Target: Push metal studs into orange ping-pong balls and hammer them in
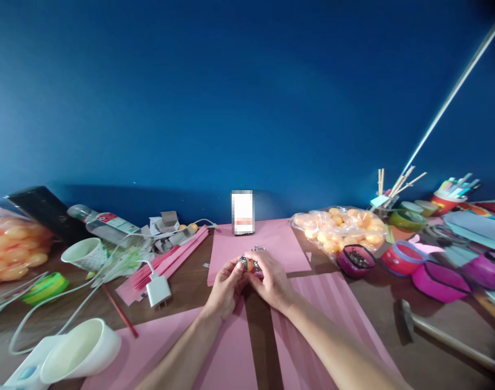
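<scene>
At the middle of the table my left hand [226, 287] and my right hand [269, 279] meet, fingers closed around a small orange ball [249, 266] with shiny silver and dark pieces on its side. The left thumb and fingers pinch it from the left. My right fingers curl over it from the other side, hiding part of it. Just beyond the fingertips lie some small shiny metal pieces [259, 249], on a pink paper sheet [280, 244]. A phone [243, 212] with a lit screen stands upright behind them.
To the right are a bag of orange balls [340, 227], a purple container of small dark pieces [356, 260] and a hammer [442, 333]. On the left are a white charger [158, 290] with its cable, a red pencil [119, 311], a white cup [83, 349] and a plastic bottle [109, 222].
</scene>
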`<action>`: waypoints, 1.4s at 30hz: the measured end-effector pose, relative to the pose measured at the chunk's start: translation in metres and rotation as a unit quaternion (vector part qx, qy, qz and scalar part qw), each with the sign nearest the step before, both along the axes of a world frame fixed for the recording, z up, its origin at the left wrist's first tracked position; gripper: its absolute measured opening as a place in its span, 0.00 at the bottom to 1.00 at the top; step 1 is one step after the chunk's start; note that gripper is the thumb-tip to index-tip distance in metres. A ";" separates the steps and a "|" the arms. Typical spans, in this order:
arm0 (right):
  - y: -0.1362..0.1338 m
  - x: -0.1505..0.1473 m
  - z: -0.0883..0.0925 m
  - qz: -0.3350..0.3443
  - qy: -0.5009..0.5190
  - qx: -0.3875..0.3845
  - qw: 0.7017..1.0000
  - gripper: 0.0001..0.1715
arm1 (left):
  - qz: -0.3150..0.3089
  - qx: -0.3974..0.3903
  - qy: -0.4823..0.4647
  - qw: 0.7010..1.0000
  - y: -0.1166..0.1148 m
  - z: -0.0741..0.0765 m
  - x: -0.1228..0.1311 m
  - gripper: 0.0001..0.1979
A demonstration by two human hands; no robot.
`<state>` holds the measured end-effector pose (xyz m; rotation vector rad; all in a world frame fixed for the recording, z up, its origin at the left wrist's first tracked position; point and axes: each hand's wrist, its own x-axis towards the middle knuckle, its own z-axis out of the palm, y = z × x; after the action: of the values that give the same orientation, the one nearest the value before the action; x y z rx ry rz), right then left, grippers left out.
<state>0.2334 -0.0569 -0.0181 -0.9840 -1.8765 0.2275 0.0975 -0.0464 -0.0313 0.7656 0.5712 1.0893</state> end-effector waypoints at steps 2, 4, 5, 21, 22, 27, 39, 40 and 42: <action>0.000 0.000 0.000 -0.004 -0.006 0.003 1.000 0.17 | 0.006 0.003 0.003 1.000 -0.001 0.001 0.002 0.15; 0.000 -0.001 0.000 -0.015 -0.011 0.006 1.000 0.16 | 0.010 0.010 0.013 1.000 -0.003 0.002 0.004 0.15; 0.000 -0.001 -0.001 -0.020 -0.011 0.008 1.000 0.15 | 0.009 0.014 0.020 1.000 -0.004 0.002 0.005 0.16; -0.004 -0.003 0.001 -0.033 0.003 0.014 0.999 0.14 | 0.023 0.016 0.027 0.999 -0.007 -0.002 0.004 0.19; -0.004 -0.003 0.001 -0.028 0.000 0.016 0.999 0.15 | 0.022 0.021 0.034 0.999 -0.007 -0.002 0.004 0.20; -0.004 -0.004 -0.001 0.006 -0.027 0.030 0.999 0.15 | 0.041 0.124 0.162 0.978 -0.008 0.004 -0.001 0.16; -0.006 -0.004 0.001 0.009 -0.057 0.034 0.998 0.20 | 0.074 0.157 0.222 0.959 -0.008 0.006 0.000 0.17; -0.006 -0.004 0.001 0.010 -0.056 0.034 0.998 0.21 | 0.072 0.149 0.215 0.962 -0.008 0.006 0.000 0.17; -0.005 -0.005 0.001 0.007 -0.049 0.026 0.998 0.21 | 0.066 0.120 0.178 0.974 -0.009 0.005 0.001 0.16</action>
<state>0.2289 -0.0618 -0.0175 -0.9612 -1.9693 0.1397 0.0984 -0.0549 -0.0265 1.1607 0.8116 1.1651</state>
